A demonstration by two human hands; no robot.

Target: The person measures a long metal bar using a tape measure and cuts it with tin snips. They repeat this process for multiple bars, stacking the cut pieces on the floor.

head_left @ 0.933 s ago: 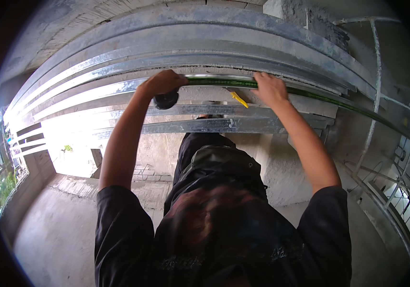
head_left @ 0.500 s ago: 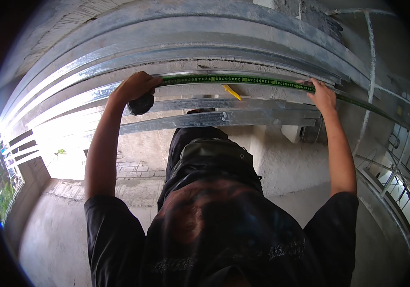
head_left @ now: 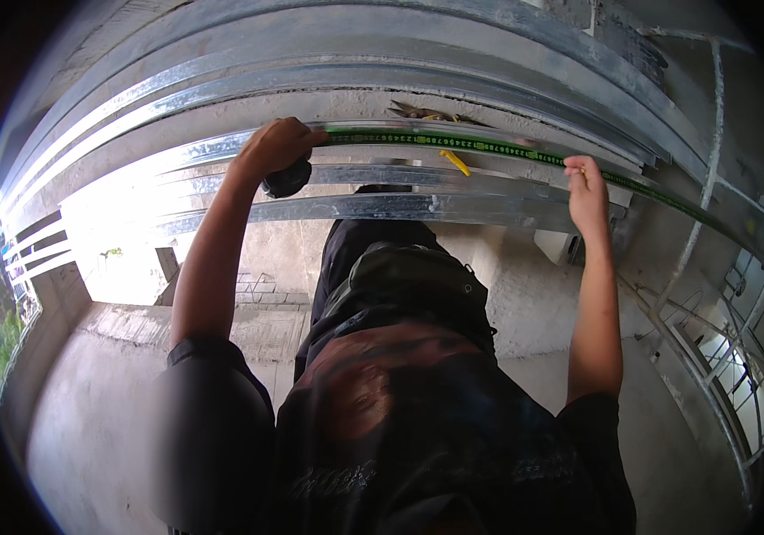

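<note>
A tape measure's dark case [head_left: 287, 181] sits under my left hand [head_left: 277, 147], which is closed around it. Its green blade [head_left: 440, 142] runs out to the right along a shiny metal profile [head_left: 208, 152] and carries on past the profile's end. My right hand [head_left: 587, 196] is closed, thumb and fingers pinching the near edge of the blade; the exact grip is partly hidden. Between my hands lie snips with a yellow handle [head_left: 456, 162], partly covered by the blade and profile; their dark jaws show beyond it.
More long metal profiles [head_left: 311, 210] lie nearer to me and farther away, side by side. A metal scaffold frame [head_left: 712, 134] stands at the right. Beyond the left ends are bright daylight and a low concrete wall [head_left: 61, 303].
My right hand has slid left along the blade, and its fingers have drawn together. The view has shifted, with the left hand appearing farther right. More of the snips shows.
</note>
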